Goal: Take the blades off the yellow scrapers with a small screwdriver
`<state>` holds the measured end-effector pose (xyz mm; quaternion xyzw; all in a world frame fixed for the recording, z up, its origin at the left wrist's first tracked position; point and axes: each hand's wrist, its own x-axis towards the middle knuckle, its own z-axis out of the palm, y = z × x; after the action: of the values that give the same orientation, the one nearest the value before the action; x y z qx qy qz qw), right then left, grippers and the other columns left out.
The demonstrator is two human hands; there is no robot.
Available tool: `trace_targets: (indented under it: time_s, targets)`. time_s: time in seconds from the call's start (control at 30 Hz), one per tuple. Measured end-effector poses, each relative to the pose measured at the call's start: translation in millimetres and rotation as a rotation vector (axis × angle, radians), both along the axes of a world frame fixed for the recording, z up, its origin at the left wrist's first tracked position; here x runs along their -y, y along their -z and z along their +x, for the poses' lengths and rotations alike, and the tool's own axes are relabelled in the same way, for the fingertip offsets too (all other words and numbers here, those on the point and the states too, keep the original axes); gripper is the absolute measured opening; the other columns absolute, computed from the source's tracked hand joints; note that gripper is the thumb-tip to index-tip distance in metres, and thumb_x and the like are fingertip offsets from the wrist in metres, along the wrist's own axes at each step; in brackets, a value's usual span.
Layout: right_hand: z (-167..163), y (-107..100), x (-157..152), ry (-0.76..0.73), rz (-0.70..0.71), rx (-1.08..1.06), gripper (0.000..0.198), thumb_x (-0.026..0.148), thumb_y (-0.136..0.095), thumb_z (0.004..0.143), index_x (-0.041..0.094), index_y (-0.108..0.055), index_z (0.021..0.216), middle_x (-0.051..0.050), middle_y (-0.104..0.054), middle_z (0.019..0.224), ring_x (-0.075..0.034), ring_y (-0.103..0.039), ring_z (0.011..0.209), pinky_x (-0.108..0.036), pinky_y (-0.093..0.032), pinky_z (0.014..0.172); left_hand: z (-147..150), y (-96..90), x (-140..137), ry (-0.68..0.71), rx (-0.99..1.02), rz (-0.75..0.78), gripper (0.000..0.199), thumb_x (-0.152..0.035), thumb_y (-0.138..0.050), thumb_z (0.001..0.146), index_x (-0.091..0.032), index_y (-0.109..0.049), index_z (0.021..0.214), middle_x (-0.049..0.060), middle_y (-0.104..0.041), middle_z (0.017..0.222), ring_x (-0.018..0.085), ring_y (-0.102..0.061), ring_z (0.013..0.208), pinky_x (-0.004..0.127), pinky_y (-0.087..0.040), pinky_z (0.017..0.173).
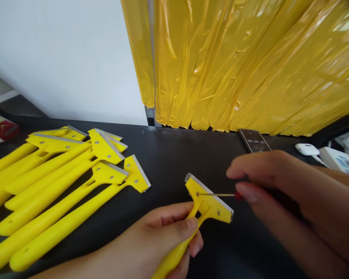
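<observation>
My left hand (174,228) is wrapped round the neck of a yellow scraper (211,205), thumb on top. The scraper's head points up and away, with a metal blade along its far edge and two screws in its face. My right hand (285,193) pinches a screwdriver (218,195) by its red handle, mostly hidden in the fingers. Its thin shaft reaches left, and the tip meets the left screw on the scraper head. To the left lies a pile of similar yellow scrapers (101,176), heads toward the middle.
A phone (254,140) showing a timer lies at the back of the black table (174,151). Beyond it hangs yellow plastic sheeting (221,66). A white earbud case (306,149) with a cable is at right. A red-labelled container (1,128) stands far left by a white panel (75,58).
</observation>
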<state>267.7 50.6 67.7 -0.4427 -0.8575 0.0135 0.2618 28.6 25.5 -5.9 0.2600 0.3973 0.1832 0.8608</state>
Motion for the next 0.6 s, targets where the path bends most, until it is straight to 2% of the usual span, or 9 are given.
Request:
trace_targets:
  time_s: [0.07,0.13,0.2,0.3,0.47,0.6]
  targets:
    - [-2.9,-1.5,0.2,-0.101,-0.029,0.048,0.028,0.017,-0.063,0.096,0.030,-0.061,0.120,0.004,-0.077,0.089,-0.015,-0.073,0.065,-0.024,-0.055,0.055,0.2,4.0,1.0,0.000,-0.011,0.004,0.031,-0.052,-0.066,0.100,-0.022,-0.061,0.093,-0.005,-0.060,0.075,0.004,-0.036,0.039,0.021,-0.021,0.037]
    - [-4.6,-1.2,-1.0,-0.141,-0.019,0.076,0.025,0.018,-0.061,0.098,0.029,-0.059,0.121,0.003,-0.077,0.092,-0.017,-0.075,0.073,-0.026,-0.059,0.062,0.8,7.8,-0.1,0.001,-0.004,0.026,0.031,-0.053,-0.069,0.098,-0.022,-0.061,0.095,-0.004,-0.063,0.082,0.003,-0.039,0.040,0.021,-0.020,0.038]
    - [-4.5,1.0,-3.0,-0.141,0.000,0.073,0.019,0.022,-0.059,0.101,0.028,-0.059,0.119,0.001,-0.077,0.095,-0.018,-0.077,0.078,-0.028,-0.060,0.064,1.6,10.6,-2.7,0.005,0.008,0.052,0.034,-0.054,-0.071,0.096,-0.022,-0.060,0.095,-0.003,-0.063,0.085,0.003,-0.041,0.042,0.022,-0.019,0.038]
    - [-2.4,5.8,-4.3,-0.141,0.002,0.070,0.022,0.017,-0.059,0.098,0.028,-0.059,0.117,0.001,-0.078,0.100,-0.019,-0.078,0.082,-0.027,-0.060,0.063,3.1,12.4,-7.6,0.016,0.014,0.058,0.036,-0.056,-0.071,0.096,-0.022,-0.058,0.091,-0.003,-0.061,0.080,0.004,-0.039,0.040,0.022,-0.019,0.038]
    - [-0.1,10.4,0.1,-0.059,0.035,0.061,0.021,0.020,-0.059,0.100,0.029,-0.062,0.118,0.001,-0.077,0.096,-0.019,-0.077,0.078,-0.029,-0.061,0.065,4.9,17.7,-10.6,0.027,0.029,0.062,0.036,-0.056,-0.070,0.095,-0.022,-0.060,0.092,-0.004,-0.060,0.075,0.004,-0.037,0.039,0.022,-0.018,0.037]
    - [-1.1,10.4,0.4,-0.075,0.046,0.057,0.022,0.018,-0.060,0.097,0.028,-0.061,0.116,0.000,-0.075,0.092,-0.019,-0.075,0.075,-0.029,-0.059,0.064,4.1,26.5,-9.8,0.036,0.078,0.034,0.045,-0.063,-0.079,0.086,-0.022,-0.059,0.088,-0.004,-0.061,0.074,0.006,-0.044,0.042,0.021,-0.026,0.041]
